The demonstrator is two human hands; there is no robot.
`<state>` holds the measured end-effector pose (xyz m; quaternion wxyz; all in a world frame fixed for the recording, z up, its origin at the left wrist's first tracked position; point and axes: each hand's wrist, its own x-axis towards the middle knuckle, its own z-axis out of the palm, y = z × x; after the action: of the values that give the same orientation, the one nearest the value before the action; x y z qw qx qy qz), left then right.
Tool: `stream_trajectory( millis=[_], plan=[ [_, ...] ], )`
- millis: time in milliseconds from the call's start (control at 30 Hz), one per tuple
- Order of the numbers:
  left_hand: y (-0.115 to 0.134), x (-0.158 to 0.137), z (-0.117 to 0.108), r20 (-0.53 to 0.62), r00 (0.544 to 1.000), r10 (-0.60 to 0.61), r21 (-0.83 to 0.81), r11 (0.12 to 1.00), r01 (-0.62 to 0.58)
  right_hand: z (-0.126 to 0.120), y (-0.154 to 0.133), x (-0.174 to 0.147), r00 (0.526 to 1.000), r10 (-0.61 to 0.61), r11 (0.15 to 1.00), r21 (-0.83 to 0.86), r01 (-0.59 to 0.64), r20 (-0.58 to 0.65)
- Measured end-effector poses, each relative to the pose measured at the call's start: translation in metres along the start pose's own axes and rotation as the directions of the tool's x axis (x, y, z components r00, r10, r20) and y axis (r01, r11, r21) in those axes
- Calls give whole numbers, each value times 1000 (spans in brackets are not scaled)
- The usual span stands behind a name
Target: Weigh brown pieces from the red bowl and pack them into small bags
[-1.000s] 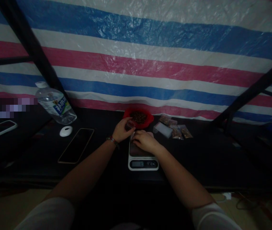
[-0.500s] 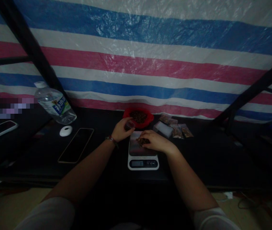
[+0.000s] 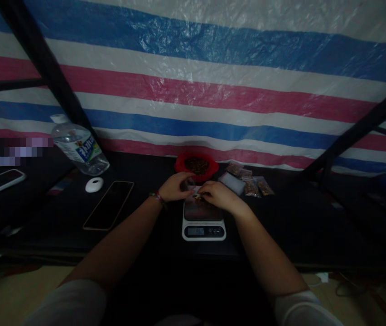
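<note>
My left hand (image 3: 174, 187) is closed around a small clear plastic bag (image 3: 190, 184), held above the back left of a kitchen scale (image 3: 204, 232). Close by on the right, my right hand (image 3: 220, 195) has its fingers curled over the metal platform, near the bag. Small pale and brown dried pieces (image 3: 198, 196) show at its fingertips; what they are I cannot tell. Just behind the hands sits a red bowl (image 3: 180, 164) with dark brown dried bits (image 3: 198, 165) in it. The scale's digits are too blurred to read.
Right of the scale lie a stack of clear bags (image 3: 233, 184) and several filled small bags (image 3: 252, 186). A phone (image 3: 108, 206), a white earbud case (image 3: 94, 184) and a water bottle (image 3: 80, 147) are on the left. Black metal bars (image 3: 359, 129) slant at both sides before a striped sheet.
My right hand has moved slightly back and left, bringing its fingertips with the pieces close to the bag. My left hand has shifted slightly toward me and turned the bag.
</note>
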<state>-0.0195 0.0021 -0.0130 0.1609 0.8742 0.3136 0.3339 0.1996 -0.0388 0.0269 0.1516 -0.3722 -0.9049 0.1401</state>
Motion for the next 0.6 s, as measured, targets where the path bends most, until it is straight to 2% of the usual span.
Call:
stream_trajectory(
  millis=[200, 367, 600],
  plan=[
    [-1, -1, 3, -31, 1000, 1, 6, 1000, -1, -12, -4, 17, 974, -18, 995, 88, 39, -226],
    [4, -1, 3, -81, 996, -25, -6, 1000, 25, -10, -13, 39, 978, -61, 995, 68, 76, -201],
    [4, -1, 4, -151, 989, 10, -26, 1000, -14, -6, -23, 48, 982, -17, 998, 49, 27, -187]
  ],
)
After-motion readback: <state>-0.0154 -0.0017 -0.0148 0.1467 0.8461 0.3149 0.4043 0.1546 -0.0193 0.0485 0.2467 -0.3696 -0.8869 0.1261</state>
